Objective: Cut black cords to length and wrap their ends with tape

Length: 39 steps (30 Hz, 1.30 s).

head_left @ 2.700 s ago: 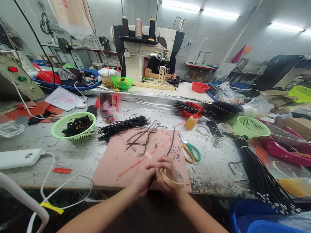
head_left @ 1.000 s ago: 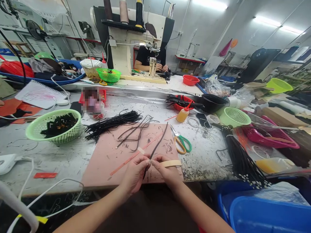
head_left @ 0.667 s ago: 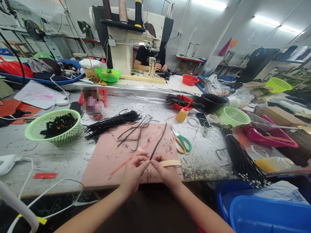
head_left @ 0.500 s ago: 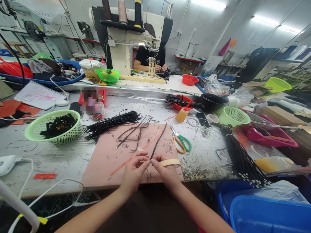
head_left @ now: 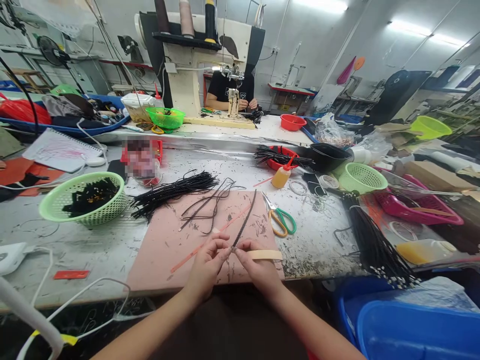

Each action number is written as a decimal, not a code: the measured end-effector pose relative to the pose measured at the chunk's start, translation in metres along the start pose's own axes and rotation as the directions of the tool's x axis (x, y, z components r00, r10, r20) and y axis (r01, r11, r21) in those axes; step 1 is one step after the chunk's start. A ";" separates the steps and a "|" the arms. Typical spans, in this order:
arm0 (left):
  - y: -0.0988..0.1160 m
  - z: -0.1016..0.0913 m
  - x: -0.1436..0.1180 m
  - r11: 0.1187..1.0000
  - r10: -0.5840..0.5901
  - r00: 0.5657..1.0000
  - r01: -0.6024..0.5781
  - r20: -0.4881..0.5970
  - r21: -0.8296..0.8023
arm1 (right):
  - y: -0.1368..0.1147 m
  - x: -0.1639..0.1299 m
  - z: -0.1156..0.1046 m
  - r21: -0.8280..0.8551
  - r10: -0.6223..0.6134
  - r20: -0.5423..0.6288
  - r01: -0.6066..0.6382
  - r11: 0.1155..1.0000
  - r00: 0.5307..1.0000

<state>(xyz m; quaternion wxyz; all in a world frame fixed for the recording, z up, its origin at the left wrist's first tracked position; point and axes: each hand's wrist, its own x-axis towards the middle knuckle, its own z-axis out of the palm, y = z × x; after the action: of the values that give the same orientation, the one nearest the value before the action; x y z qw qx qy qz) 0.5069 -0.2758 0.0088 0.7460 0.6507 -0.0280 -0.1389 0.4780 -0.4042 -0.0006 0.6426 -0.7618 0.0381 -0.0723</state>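
The left hand (head_left: 207, 262) and the right hand (head_left: 258, 265) met fingertip to fingertip over the near edge of the pink cutting mat (head_left: 165, 250). Between them they pinched the near end of a thin black braided cord (head_left: 244, 222), which ran away across the mat. A roll of beige tape (head_left: 264, 254) lay against the right hand's fingers (head_left: 243, 247); whether they gripped it was unclear.

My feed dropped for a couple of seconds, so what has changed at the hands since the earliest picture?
Then both hands worked at the tape roll alone. Now the left hand and right hand pinch the near end of a braided black cord, which then lay loose on the pink mat. The roll stays at the right hand. Scissors and green basket are unchanged.
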 end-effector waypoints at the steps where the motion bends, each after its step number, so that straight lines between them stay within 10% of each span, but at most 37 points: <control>1: 0.001 0.000 0.000 0.993 -0.082 0.996 0.083 0.021 -0.088 | -0.001 0.001 -0.002 -0.046 -0.053 0.001 0.053 0.998 0.999; 7: 0.009 0.001 -0.001 0.839 -0.329 0.894 0.424 0.304 -0.341 | -0.002 0.005 -0.010 0.001 -0.131 0.075 0.131 0.991 0.989; 13: 0.009 0.001 -0.001 0.818 -0.366 0.870 0.470 0.329 -0.333 | -0.002 0.006 -0.008 0.231 0.010 0.173 -0.051 0.972 0.985; 21: 0.008 -0.003 0.000 0.943 -0.267 0.937 0.302 0.224 -0.139 | -0.009 0.010 -0.011 0.133 -0.110 0.102 0.096 0.986 0.989; 35: 0.012 -0.003 -0.001 0.730 -0.402 0.732 0.619 0.550 -0.290 | 0.003 0.011 -0.014 0.181 -0.171 0.204 0.135 0.974 0.964; 39: 0.013 -0.002 -0.001 0.821 -0.386 0.794 0.528 0.469 -0.218 | 0.004 0.009 -0.016 0.153 -0.159 0.200 0.130 0.980 0.967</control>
<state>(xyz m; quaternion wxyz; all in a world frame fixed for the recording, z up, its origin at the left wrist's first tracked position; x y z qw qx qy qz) 0.5088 -0.2724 0.0211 0.7666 0.4564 0.0032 -0.4517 0.4850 -0.4218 -0.0018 0.6875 -0.7193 -0.0911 -0.0403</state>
